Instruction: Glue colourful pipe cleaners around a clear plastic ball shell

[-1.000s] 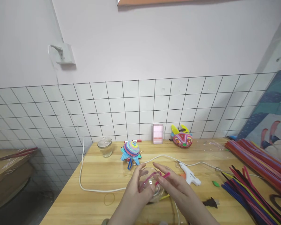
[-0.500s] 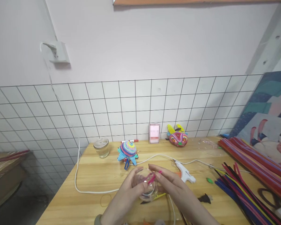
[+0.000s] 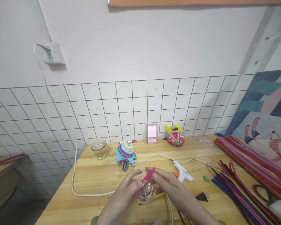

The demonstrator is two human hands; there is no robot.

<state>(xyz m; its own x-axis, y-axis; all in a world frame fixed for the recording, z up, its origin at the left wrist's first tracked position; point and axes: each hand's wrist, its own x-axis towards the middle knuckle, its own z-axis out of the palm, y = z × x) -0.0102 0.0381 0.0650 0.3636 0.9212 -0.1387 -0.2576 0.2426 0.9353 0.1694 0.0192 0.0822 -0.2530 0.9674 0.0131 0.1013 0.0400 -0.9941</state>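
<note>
A clear plastic ball is cupped from the 9 o'clock side by the left hand. A pink pipe cleaner, pinched in the right hand, slants toward 1 o'clock above the counter.

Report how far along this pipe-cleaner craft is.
Done: two finished figures, a striped turtle and a colourful mask, stand at the back of the table. In hand: the left hand steadies a clear ball while the right hand feeds in a pink pipe cleaner. Left: the ball is otherwise undecorated; glue gun lies untouched.
</note>
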